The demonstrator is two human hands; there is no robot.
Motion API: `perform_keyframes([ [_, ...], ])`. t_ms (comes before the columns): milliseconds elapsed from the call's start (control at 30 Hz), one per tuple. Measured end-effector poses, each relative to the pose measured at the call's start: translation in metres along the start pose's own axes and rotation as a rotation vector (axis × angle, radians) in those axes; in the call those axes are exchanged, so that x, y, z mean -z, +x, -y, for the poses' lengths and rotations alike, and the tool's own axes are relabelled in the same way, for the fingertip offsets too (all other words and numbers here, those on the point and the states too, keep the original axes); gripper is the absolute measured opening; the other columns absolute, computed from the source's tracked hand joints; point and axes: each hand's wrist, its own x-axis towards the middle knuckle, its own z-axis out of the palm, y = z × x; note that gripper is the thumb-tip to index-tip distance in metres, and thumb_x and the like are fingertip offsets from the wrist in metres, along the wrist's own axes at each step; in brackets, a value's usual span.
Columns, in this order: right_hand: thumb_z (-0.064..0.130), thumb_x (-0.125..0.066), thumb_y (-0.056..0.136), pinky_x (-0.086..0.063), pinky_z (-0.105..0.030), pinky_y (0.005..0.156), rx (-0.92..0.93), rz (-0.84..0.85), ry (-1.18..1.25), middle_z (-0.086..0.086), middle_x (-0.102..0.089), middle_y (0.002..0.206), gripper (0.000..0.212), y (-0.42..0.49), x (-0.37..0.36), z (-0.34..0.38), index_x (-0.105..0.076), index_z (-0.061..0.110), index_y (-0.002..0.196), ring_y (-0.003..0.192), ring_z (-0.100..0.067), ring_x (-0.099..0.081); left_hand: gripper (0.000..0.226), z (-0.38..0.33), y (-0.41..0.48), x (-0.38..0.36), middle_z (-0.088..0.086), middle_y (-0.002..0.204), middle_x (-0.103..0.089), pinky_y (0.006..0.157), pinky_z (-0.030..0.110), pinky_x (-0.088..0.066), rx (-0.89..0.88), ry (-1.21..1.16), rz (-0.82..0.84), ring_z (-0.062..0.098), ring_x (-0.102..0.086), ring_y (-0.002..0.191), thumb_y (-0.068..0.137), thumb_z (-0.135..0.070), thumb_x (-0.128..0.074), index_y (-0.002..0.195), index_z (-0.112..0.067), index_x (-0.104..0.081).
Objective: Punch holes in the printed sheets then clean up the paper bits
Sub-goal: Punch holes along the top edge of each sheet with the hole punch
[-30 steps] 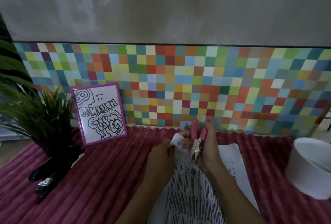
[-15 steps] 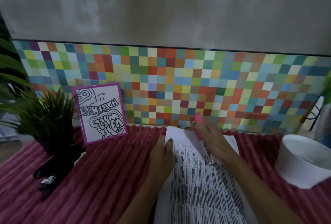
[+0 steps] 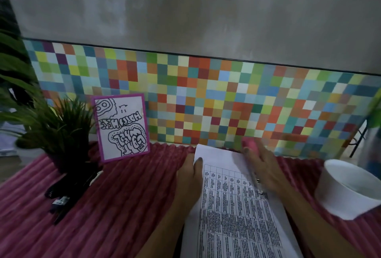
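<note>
Printed sheets covered in a text table lie on the ribbed pink cloth, running from the bottom edge up toward the wall. My left hand lies on their left edge near the top corner, thumb on the paper. My right hand grips a pink-handled hole punch; its metal jaws point down over the right side of the top sheet. The right hand and the punch are blurred.
A white paper bowl stands at the right. A purple-framed drawing leans on the multicoloured checked wall panel. A potted green plant and a black stapler-like tool sit at the left.
The sheets' lifted top corner has been laid flat. My right hand has swung the punch from upright at that corner down over the right side of the sheet. The view shifted left.
</note>
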Motion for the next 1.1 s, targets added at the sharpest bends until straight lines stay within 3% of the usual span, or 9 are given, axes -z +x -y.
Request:
perform_keyframes([
  [67,0.074,-0.029,0.089,-0.052,-0.047,0.077,-0.112,-0.135,-0.073,-0.004,-0.066,0.089,0.050,0.002,0.022,-0.015,-0.056,0.033,0.097,0.078,-0.023,-0.062,0.017,0.002,0.000,0.001,0.001,0.091,-0.071,0.081,0.031,-0.051,-0.002,-0.024,0.002,0.008,-0.064,0.082,0.100,-0.020,-0.045,0.103,-0.014,-0.061],
  [133,0.084,-0.021,0.083,-0.051,-0.051,0.083,-0.205,-0.237,0.028,-0.007,-0.067,0.080,0.075,0.007,0.039,-0.019,-0.063,0.022,0.089,0.073,-0.018,-0.061,0.017,0.005,0.002,0.002,0.000,0.090,-0.071,0.078,0.029,-0.051,0.006,-0.028,-0.004,0.006,-0.064,0.081,0.102,-0.015,-0.046,0.107,-0.012,-0.062],
  [200,0.084,-0.041,0.077,-0.049,-0.040,0.078,-0.236,-0.329,0.470,0.000,-0.070,0.073,0.074,0.016,0.048,-0.008,-0.073,0.020,0.091,0.068,-0.008,-0.062,0.016,0.007,0.003,0.002,-0.002,0.089,-0.071,0.076,0.027,-0.052,0.000,-0.031,-0.003,0.005,-0.064,0.080,0.101,-0.013,-0.046,0.103,-0.010,-0.062],
  [300,0.037,-0.047,0.094,-0.048,-0.029,0.063,-0.202,-0.210,1.103,-0.002,-0.066,0.071,0.041,0.037,0.048,0.029,-0.070,0.018,0.066,0.068,-0.017,-0.058,0.015,0.006,0.003,0.001,0.000,0.085,-0.071,0.073,0.028,-0.052,-0.011,-0.022,0.010,0.008,-0.064,0.076,0.101,-0.014,-0.047,0.096,-0.010,-0.061],
  [367,0.019,-0.048,0.080,-0.050,-0.032,0.068,-0.130,-0.069,1.235,-0.012,-0.060,0.081,0.020,0.048,0.036,0.051,-0.064,0.009,0.087,0.076,-0.025,-0.055,0.016,0.005,0.001,0.002,-0.006,0.080,-0.068,0.068,0.024,-0.049,-0.019,-0.013,0.008,0.004,-0.062,0.072,0.100,-0.014,-0.048,0.089,-0.014,-0.059],
  [433,0.016,-0.046,0.069,-0.045,-0.038,0.074,-0.130,0.014,1.319,-0.014,-0.055,0.087,0.041,0.054,0.016,0.068,-0.055,0.002,0.106,0.079,-0.028,-0.052,0.022,0.005,0.000,0.003,-0.013,0.068,-0.063,0.062,0.022,-0.044,-0.023,-0.007,0.010,0.002,-0.056,0.062,0.100,-0.013,-0.049,0.079,-0.019,-0.054],
  [567,0.022,-0.045,0.082,-0.047,-0.031,0.059,-0.186,-0.027,1.328,-0.010,-0.057,0.082,0.042,0.064,-0.027,0.086,-0.057,-0.001,0.115,0.063,-0.023,-0.051,0.032,0.004,0.000,0.002,-0.017,0.058,-0.053,0.059,0.032,-0.039,-0.015,0.012,0.010,0.002,-0.044,0.052,0.099,-0.016,-0.049,0.069,-0.025,-0.042],
  [733,0.055,-0.050,0.092,-0.042,-0.026,0.054,-0.211,-0.161,1.294,-0.007,-0.056,0.071,0.048,0.078,-0.053,0.084,-0.063,0.009,0.096,0.053,-0.018,-0.047,0.027,0.006,0.001,0.001,-0.008,0.056,-0.041,0.053,0.036,-0.038,-0.085,0.034,-0.001,0.006,-0.037,0.050,0.095,-0.027,-0.046,0.069,-0.024,-0.039],
  [1100,0.041,-0.041,0.095,-0.048,-0.030,0.054,0.021,-0.271,1.144,-0.006,-0.057,0.067,0.039,0.089,-0.081,0.078,-0.058,0.006,0.097,0.052,-0.019,-0.049,0.033,0.005,0.001,0.001,-0.007,0.053,-0.035,0.048,0.029,-0.031,-0.150,0.038,-0.005,0.007,-0.034,0.047,0.099,-0.018,-0.048,0.071,-0.035,-0.043],
])
